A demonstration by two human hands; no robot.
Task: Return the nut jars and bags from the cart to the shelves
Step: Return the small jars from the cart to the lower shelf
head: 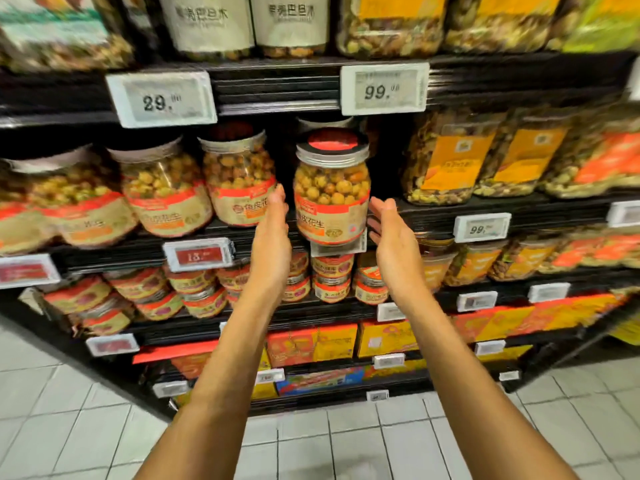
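A clear nut jar [331, 188] with a silver lid and a red-and-cream label stands at the front edge of the middle shelf [433, 206]. My left hand [273, 233] is just left of the jar with straight fingers, a small gap between them. My right hand [391, 230] is just right of the jar, palm turned toward it, fingers relaxed and apart from the glass. Neither hand holds anything. Several like jars [239, 181] stand in a row to the left on the same shelf. No cart is in view.
Square tubs of mixed nuts [450, 161] fill the shelf to the right. Price tags [384, 88] stick out from the shelf edges. Small tins [332, 278] and boxed goods [311, 344] fill the lower shelves. White floor tiles [311, 445] lie below.
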